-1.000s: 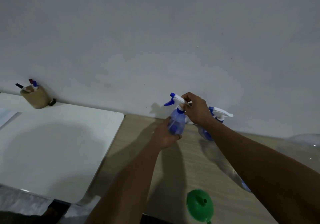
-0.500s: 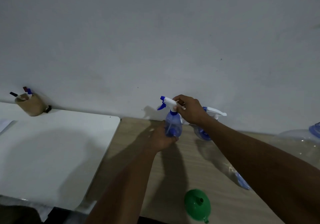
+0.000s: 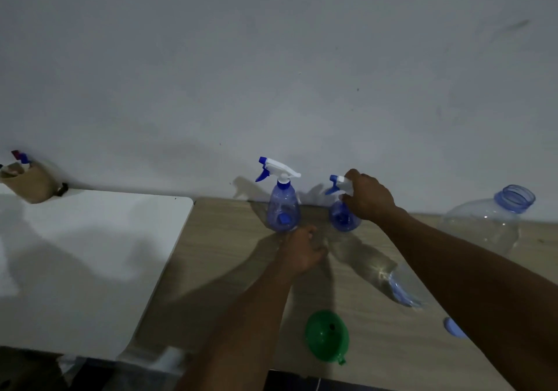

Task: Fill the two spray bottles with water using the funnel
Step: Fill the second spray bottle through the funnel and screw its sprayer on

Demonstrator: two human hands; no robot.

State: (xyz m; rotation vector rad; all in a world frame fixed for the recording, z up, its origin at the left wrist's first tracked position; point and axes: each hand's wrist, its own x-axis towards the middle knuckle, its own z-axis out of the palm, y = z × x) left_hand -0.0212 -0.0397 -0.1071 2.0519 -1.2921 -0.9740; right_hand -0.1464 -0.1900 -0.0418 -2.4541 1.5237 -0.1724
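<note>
Head camera view, dim light, looking down along my two bare forearms. My right grip is clasped over the white trigger head of the right-hand spray bottle, fingers curled round its top. My left grip rests on the wooden counter with fingers loosely curled, holding nothing that I can see.

A green funnel lies untouched near the front edge of the counter, and I place everything else from it. The bottle I hold stands upright straight beyond the funnel, near the wall. The left-hand spray bottle stands just beside it, beyond the funnel and a little to the left, with its trigger head on. My left grip sits between the funnel and the two bottles. Far to the funnel's right and beyond it is a large clear water jug with an open blue neck; a blue cap lies to the funnel's right. I cannot tell whether the jug holds water.

I judge this to be the opening step: nothing is filled yet. Next, the trigger head needs twisting off while my left grip steadies the bottle's body, and then the funnel goes into the bare neck.
</note>
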